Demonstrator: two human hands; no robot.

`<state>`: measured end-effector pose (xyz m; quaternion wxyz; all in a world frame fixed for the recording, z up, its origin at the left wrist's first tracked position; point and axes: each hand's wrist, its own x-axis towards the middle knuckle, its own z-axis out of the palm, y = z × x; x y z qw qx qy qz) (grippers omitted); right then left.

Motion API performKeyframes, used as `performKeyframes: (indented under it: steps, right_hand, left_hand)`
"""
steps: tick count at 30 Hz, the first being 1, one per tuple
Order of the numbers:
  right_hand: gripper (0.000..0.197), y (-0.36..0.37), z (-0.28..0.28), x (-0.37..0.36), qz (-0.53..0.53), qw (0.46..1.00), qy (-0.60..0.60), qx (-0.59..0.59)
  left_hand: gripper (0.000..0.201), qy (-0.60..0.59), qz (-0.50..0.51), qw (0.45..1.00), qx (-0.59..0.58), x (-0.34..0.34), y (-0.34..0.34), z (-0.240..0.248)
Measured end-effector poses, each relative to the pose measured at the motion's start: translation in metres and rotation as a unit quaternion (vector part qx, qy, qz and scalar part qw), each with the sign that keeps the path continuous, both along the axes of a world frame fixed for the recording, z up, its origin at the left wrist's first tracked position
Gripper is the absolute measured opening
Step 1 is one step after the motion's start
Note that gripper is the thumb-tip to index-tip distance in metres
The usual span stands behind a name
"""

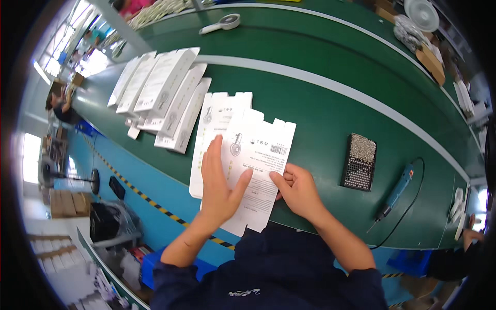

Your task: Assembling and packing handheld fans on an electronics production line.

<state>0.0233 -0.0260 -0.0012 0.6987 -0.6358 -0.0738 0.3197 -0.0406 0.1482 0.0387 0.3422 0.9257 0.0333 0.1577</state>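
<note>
A flat, unfolded white carton (pixel 261 150) printed with a small fan picture lies in front of me, its lower end reaching past the bench edge. My right hand (pixel 297 191) pinches its right edge between thumb and fingers. Against its left side rests my left hand (pixel 221 181), fingers stretched out and thumb apart. Another flat carton (pixel 201 150) of the same kind lies partly beneath it to the left. Beyond, on the left, several folded white boxes (pixel 160 88) are stacked and lean on one another.
On the green bench (pixel 310 108) to the right are a black tray of small screws (pixel 359 163) and a blue electric screwdriver (pixel 397 191) with a cord. A white handheld fan (pixel 222 24) lies at the back. Other people sit at far left and far right.
</note>
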Motion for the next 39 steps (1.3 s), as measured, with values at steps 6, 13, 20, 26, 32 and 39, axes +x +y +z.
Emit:
performKeyframes:
  steps: [6, 13, 20, 26, 32, 39]
  right_hand:
    - [0.029, 0.039, -0.009, 0.026, -0.048, 0.997, 0.061, 0.028]
    - [0.018, -0.052, 0.060, -0.043, -0.046, 0.992, -0.077, -0.093]
    - [0.048, -0.113, 0.080, -0.110, 0.108, 0.923, -0.301, -0.216]
    - [0.065, -0.097, 0.070, -0.133, -0.046, 0.951, -0.300, -0.056]
    - [0.087, -0.089, 0.061, -0.110, -0.066, 0.963, -0.259, -0.032]
    - [0.120, -0.089, 0.039, -0.101, -0.152, 0.960, -0.218, -0.086]
  left_hand:
    - [0.068, -0.012, 0.078, 0.996, -0.047, 0.040, 0.029, -0.015]
    - [0.076, 0.048, -0.074, 0.964, -0.251, -0.003, 0.005, 0.033]
    - [0.072, 0.111, -0.220, 0.885, -0.395, -0.014, -0.080, 0.054]
    - [0.029, 0.151, -0.131, 0.784, -0.588, -0.021, -0.113, 0.022]
    - [0.017, 0.200, -0.041, 0.760, -0.618, -0.024, -0.107, -0.005]
    - [0.061, 0.253, -0.125, 0.714, -0.641, -0.028, -0.100, -0.009]
